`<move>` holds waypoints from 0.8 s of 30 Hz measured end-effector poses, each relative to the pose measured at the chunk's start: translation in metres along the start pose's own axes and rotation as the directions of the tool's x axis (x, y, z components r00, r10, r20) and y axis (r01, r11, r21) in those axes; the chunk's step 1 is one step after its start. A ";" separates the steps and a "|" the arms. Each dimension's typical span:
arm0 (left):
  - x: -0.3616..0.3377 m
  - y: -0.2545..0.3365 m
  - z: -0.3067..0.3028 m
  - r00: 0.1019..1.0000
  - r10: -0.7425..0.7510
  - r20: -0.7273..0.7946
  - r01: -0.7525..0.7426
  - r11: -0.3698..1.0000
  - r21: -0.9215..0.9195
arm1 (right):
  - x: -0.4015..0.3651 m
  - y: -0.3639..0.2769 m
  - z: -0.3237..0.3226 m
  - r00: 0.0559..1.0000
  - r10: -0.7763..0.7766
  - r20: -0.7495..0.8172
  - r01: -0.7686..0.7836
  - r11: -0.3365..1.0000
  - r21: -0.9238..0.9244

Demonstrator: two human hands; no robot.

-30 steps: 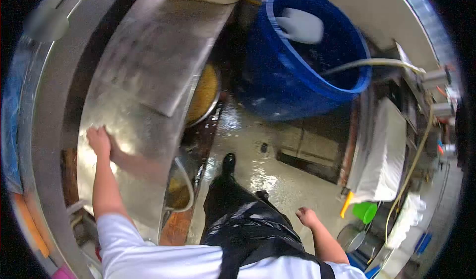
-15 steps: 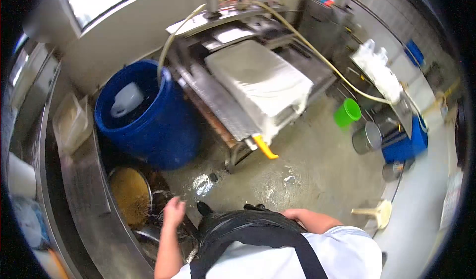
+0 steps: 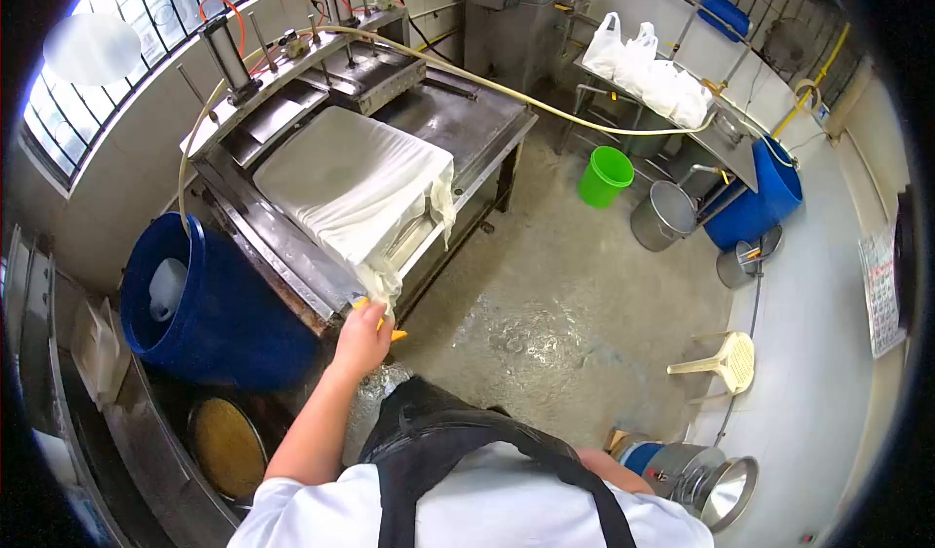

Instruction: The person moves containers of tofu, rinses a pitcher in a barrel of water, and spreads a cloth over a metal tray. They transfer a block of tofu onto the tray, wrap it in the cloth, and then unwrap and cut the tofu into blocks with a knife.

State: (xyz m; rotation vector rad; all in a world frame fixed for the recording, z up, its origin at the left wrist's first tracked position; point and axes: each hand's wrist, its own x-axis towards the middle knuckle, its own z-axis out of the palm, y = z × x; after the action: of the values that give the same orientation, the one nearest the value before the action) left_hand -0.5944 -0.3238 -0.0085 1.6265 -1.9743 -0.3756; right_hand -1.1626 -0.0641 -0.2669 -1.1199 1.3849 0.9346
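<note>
One yellow handle point(image 3: 398, 335) in L hand point(image 3: 362, 341) nr table edge point(image 3: 317, 301), floor point(image 3: 594, 295) R.

The cloth point(image 3: 360, 183) is off-white, and a small handle point(image 3: 398, 335) at the table corner is orange-yellow, while a white shirt point(image 3: 467, 499) sits under the plain black apron point(image 3: 448, 431). The barrel point(image 3: 224, 304) is deep blue around a whitish jug point(image 3: 168, 287), the bucket point(image 3: 606, 176) is bright green, and the stool point(image 3: 737, 362) is pale cream. The plastic bags point(image 3: 648, 75) are white, the long hose point(image 3: 545, 109) is pale yellow, and dark bars stripe the bright window point(image 3: 161, 22).
</note>
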 end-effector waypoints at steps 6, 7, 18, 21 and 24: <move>0.119 0.014 0.008 0.963 0.092 -0.255 -0.055 0.987 0.151 | -0.008 -0.061 -0.163 0.833 -0.073 -0.548 0.109 0.993 0.034; 0.136 0.008 0.017 0.960 0.077 -0.268 -0.038 0.988 0.148 | -0.007 -0.077 -0.193 0.759 -0.107 -0.643 0.215 0.972 0.091; 0.217 -0.029 0.056 0.962 -0.266 -0.064 0.273 0.923 0.271 | -0.027 -0.134 -0.413 0.913 -0.224 -0.340 0.330 0.897 0.294; 0.220 -0.026 0.052 0.966 -0.255 -0.029 0.253 0.924 0.288 | -0.022 -0.103 -0.458 0.970 -0.099 -0.222 0.143 0.972 0.187; 0.227 -0.022 0.048 0.957 -0.275 -0.089 0.288 0.930 0.228 | -0.009 -0.094 -0.519 0.990 -0.026 -0.135 0.023 0.999 -0.024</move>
State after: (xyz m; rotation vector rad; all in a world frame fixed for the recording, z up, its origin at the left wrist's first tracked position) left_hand -0.6308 -0.5540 -0.0057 2.0607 -1.8021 -0.2005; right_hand -1.2037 -0.5850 -0.1922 -1.2339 1.4698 0.8712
